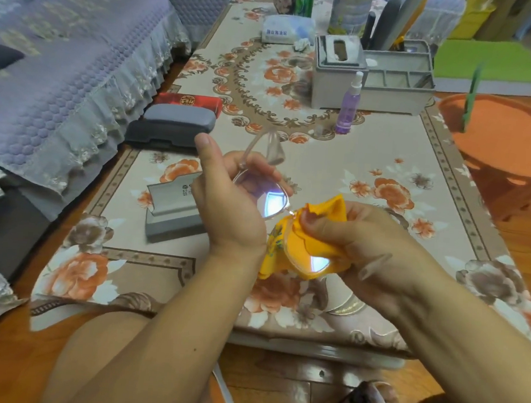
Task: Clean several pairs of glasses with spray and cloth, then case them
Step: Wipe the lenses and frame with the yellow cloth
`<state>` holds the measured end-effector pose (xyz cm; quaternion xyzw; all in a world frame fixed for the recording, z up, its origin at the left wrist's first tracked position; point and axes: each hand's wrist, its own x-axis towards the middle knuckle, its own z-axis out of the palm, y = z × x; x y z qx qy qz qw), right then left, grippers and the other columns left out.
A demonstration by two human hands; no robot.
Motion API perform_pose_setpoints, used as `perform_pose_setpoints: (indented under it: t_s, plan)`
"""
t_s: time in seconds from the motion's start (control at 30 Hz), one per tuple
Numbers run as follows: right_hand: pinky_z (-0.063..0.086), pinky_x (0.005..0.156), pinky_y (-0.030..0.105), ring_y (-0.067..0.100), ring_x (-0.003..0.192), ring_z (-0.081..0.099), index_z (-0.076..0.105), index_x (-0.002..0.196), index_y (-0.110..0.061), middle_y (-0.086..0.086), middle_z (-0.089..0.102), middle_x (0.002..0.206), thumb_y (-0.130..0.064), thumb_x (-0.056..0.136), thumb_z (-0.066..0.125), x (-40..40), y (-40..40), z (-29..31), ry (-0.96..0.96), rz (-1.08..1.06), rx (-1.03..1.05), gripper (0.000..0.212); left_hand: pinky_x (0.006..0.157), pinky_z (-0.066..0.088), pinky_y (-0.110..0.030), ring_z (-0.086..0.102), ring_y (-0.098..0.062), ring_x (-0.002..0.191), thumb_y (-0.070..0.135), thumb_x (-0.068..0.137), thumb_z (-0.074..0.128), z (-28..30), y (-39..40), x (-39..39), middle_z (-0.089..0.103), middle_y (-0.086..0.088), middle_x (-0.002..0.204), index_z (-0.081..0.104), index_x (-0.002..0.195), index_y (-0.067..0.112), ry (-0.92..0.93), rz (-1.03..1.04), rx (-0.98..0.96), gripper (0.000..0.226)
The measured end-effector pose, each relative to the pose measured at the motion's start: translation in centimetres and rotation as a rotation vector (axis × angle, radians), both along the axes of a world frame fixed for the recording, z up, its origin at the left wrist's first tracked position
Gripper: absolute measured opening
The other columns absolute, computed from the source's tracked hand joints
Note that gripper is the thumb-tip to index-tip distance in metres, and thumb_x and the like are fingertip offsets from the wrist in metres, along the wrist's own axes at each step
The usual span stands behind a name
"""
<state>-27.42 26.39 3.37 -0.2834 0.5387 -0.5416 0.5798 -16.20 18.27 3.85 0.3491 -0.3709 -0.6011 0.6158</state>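
Observation:
Clear-framed glasses hang above the table's near half. My left hand grips them at the upper lens, with its temple arm sticking up. My right hand holds a yellow cloth wrapped round the lower lens and pinches it there. A purple spray bottle stands upright farther back, with its small clear cap beside it. An open grey glasses case lies left of my hands.
Two closed dark cases and a red box sit at the table's left edge. A grey tissue box and organiser stand behind the spray. A sofa lies left, an orange stool right. Floral cloth covers the table.

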Motion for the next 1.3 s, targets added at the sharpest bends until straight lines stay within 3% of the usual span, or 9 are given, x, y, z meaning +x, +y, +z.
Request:
perform_pose_setpoints:
  t_s: [0.07,0.17,0.3,0.53,0.7,0.9,1.0,1.2,1.3]
  plan:
    - [0.059,0.08,0.045,0.034,0.082,0.071,0.07,0.094,0.003,0.021,0.072,0.088,-0.004,0.087,0.067,-0.7,-0.3,0.1,-0.021,-0.078,0.011,0.01,0.061,0.053,-0.031,0.06,-0.033,0.061,0.048,0.109,0.02,0.0,-0.1,0.2,0.06,-0.014,0.06,0.061,0.066,-0.003,0.01,0.018,-0.018,0.078]
    - [0.062,0.064,0.037,0.027,0.08,0.073,0.068,0.106,0.0,0.02,0.073,0.098,-0.001,0.091,0.06,-3.5,-1.0,0.7,-0.066,-0.275,0.035,0.017,0.062,0.051,-0.035,0.057,-0.032,0.059,0.051,0.109,0.02,0.2,-1.0,1.4,0.059,-0.013,0.06,0.062,0.061,0.005,0.078,0.034,-0.016,0.078]
    - [0.057,0.07,0.043,0.034,0.087,0.073,0.065,0.121,0.001,0.022,0.074,0.105,-0.017,0.094,0.064,-7.6,-1.1,1.1,0.151,-0.365,0.066,0.033,0.058,0.048,-0.031,0.058,-0.03,0.054,0.049,0.109,0.017,0.1,-1.4,2.5,0.059,-0.014,0.062,0.062,0.065,0.003,0.068,0.017,-0.063,0.078]
    - [0.059,0.061,0.027,0.018,0.076,0.072,0.07,0.103,-0.01,0.006,0.074,0.086,-0.018,0.08,0.063,-5.6,0.6,4.7,-0.051,0.098,-0.09,0.026,0.065,0.051,-0.034,0.06,-0.029,0.055,0.053,0.107,0.02,-1.4,-0.6,0.8,0.06,-0.012,0.059,0.062,0.067,0.001,0.053,-0.151,-0.02,0.077]
    - [0.051,0.059,0.022,0.01,0.075,0.069,0.071,0.104,-0.018,-0.002,0.075,0.083,-0.012,0.084,0.073,-3.3,0.2,3.1,0.405,0.166,-0.092,0.022,0.057,0.046,-0.032,0.057,-0.028,0.049,0.054,0.106,0.019,-1.3,-0.6,0.2,0.059,-0.013,0.057,0.059,0.064,0.001,0.084,-0.183,0.068,0.079]
    - [0.055,0.098,0.04,0.015,0.112,0.067,0.06,0.13,-0.033,-0.005,0.066,0.126,-0.04,0.073,0.077,-4.2,0.1,1.5,0.423,0.2,0.04,0.06,0.057,0.044,-0.031,0.057,-0.028,0.048,0.054,0.106,0.019,-1.1,-0.7,0.3,0.058,-0.013,0.056,0.059,0.062,0.002,0.113,-0.188,0.061,0.08]
    - [0.051,0.101,0.037,0.004,0.116,0.063,0.055,0.134,-0.044,-0.015,0.057,0.134,-0.057,0.063,0.08,-3.7,0.3,1.7,0.501,0.165,0.012,0.076,0.056,0.046,-0.031,0.057,-0.028,0.048,0.052,0.107,0.017,-0.9,-0.7,0.2,0.058,-0.013,0.055,0.062,0.059,0.004,0.119,-0.184,0.006,0.081]
    - [0.041,0.077,0.024,0.012,0.098,0.05,0.06,0.094,-0.03,-0.006,0.051,0.101,-0.043,0.077,0.08,-0.9,0.3,0.5,1.004,0.183,0.033,0.029,0.06,0.045,-0.036,0.055,-0.036,0.057,0.052,0.105,0.023,-1.3,-0.4,-0.2,0.057,-0.02,0.06,0.063,0.064,-0.001,0.11,-0.182,-0.101,0.078]
    - [0.05,0.075,0.042,0.022,0.08,0.06,0.067,0.081,-0.017,0.007,0.066,0.084,-0.037,0.092,0.07,-0.9,0.3,1.1,0.955,0.296,0.01,0.024,0.06,0.046,-0.035,0.054,-0.036,0.056,0.052,0.106,0.021,-1.3,-0.5,-0.3,0.057,-0.019,0.059,0.064,0.062,0.002,0.114,-0.169,-0.102,0.079]
